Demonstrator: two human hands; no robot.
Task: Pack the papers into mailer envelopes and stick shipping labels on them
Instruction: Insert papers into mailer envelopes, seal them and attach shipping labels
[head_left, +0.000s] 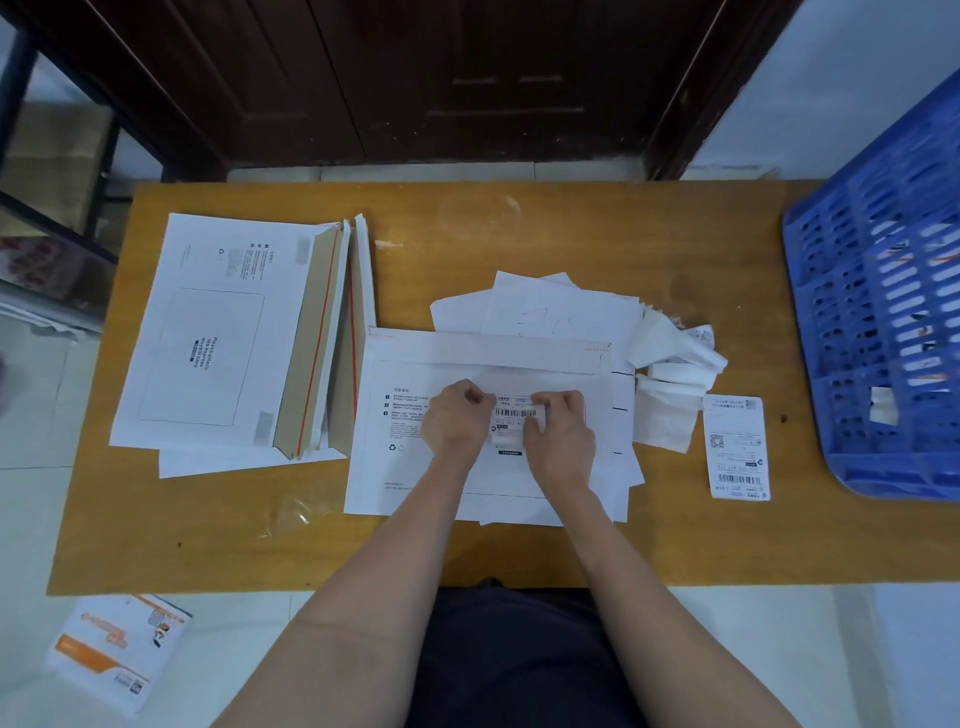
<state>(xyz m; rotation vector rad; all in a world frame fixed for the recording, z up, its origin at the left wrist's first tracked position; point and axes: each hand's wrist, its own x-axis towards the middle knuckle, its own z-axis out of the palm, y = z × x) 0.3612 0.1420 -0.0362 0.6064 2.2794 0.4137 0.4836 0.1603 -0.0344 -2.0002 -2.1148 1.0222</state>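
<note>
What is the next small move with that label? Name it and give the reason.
Probably peel the backing off. Both hands, left hand and right hand, pinch the shipping label at its edges just above the mailer envelope, and it does not look pressed flat yet.

you get soft, even, bluish light, faint shadows, sharp centre, and fisheye bending at the frame edges.

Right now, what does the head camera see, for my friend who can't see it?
Both hands, left hand and right hand, pinch a shipping label over a white mailer envelope on a wooden table. A blue crate stands at the right.
</note>
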